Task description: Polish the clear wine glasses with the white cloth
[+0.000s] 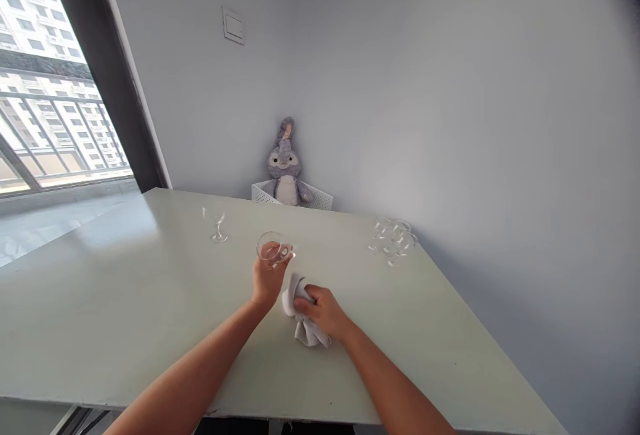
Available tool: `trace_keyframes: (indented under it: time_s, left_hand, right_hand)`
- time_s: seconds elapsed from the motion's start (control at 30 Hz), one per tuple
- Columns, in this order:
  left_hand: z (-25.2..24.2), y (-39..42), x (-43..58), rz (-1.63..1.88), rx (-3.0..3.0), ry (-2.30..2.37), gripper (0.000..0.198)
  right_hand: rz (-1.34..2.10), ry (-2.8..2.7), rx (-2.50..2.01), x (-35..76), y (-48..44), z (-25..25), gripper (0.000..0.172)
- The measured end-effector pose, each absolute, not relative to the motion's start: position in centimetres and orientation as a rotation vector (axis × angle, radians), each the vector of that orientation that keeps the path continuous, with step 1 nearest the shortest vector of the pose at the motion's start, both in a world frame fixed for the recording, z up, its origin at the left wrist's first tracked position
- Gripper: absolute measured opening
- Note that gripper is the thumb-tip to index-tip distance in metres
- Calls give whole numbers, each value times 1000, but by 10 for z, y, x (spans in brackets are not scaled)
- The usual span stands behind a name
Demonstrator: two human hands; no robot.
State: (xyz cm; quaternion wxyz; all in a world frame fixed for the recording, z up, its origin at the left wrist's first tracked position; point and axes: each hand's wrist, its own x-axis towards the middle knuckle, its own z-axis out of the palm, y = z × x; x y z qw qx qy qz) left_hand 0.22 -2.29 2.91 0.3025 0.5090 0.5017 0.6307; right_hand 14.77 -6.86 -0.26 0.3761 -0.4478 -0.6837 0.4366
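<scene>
The left hand [268, 278] grips a clear glass [273, 248], the right hand [327, 312] a bunched pale cloth [300, 323] — on the bench [150, 315] beyond, a goblet [218, 227] stands left, clustered glasses [389, 243] right.

Forearms, 2, bare: left forearm [200, 365] slanting forward and inward; right forearm [387, 372] likewise, from the opposite side. Left hand [269, 280]: farther forward, curled in a grip. Right hand [325, 308]: closer to the body, gripping, thumb [304, 306] pointing leftward. Hands near each other, apart.
</scene>
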Motion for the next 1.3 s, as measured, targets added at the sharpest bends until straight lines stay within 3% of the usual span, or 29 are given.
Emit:
trace_keyframes:
  time_s: [0.17, 0.27, 0.4, 0.57, 0.73, 0.93, 1.13, 1.3]
  left_hand:
    - [30, -22, 1, 1663, 1401, 1347, 22]
    - [24, -33, 13, 1598, 1526, 1276, 19]
    - [14, -47, 29, 1381, 1626, 1151, 14]
    - [5, -45, 34, 1372, 1487, 1061, 20]
    - [0, -41, 35, 1327, 1514, 1099, 22]
    - [-12, -34, 32, 1089, 1629, 1080, 46]
    - [-13, -29, 28, 946, 1733, 1167, 26]
    - [-9, -32, 28, 941, 1717, 1194, 21]
  right_hand:
    - [335, -1922, -1254, 153, -69, 1, 25]
    - [98, -1778, -1283, 161, -63, 3, 29]
    - [127, -1807, -1273, 166, -58, 3, 29]
    - [318, -1788, -1307, 163, -52, -5, 20]
    - [275, -1849, -1421, 160, -48, -20, 14]
    - [217, -1657, -1767, 190, -27, -14, 22]
    - [201, -1443, -2111, 260, 1, -9, 24]
    - [186, -1344, -2272, 296, 13, -16, 23]
